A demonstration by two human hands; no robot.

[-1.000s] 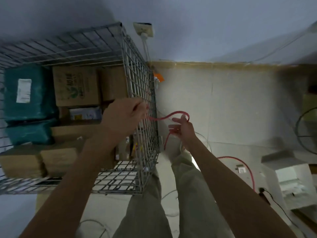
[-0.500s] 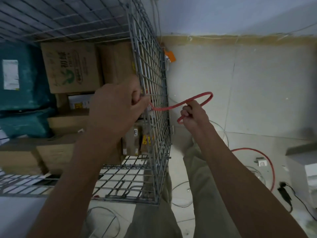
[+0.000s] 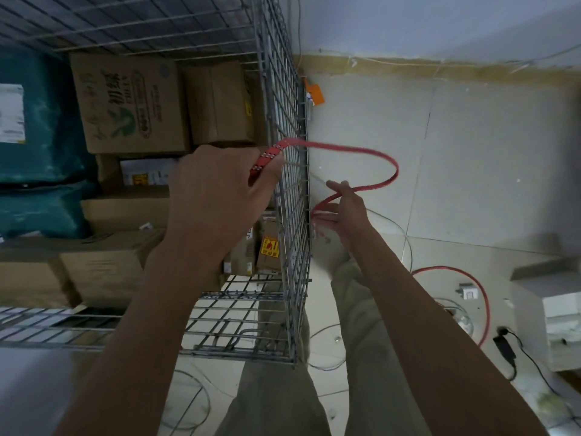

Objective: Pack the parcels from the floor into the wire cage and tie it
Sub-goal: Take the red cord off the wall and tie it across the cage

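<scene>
Left hand (image 3: 217, 196) has its grip clamped on the rope (image 3: 361, 151), right up against the inside of the cage (image 3: 290, 171) wall, and the rope's end pokes out between thumb and fingers. From there the rope runs out through the mesh and away to the right, loops round, and comes back down into the right hand (image 3: 344, 212), fingers curled loosely around it, index sticking out. It's a flat red braid with small white flecks. Boxes (image 3: 129, 102) and teal bags (image 3: 41, 121) sit packed in the cage left of the grip.

Bare forearms, khaki trousers (image 3: 283, 404)
</scene>
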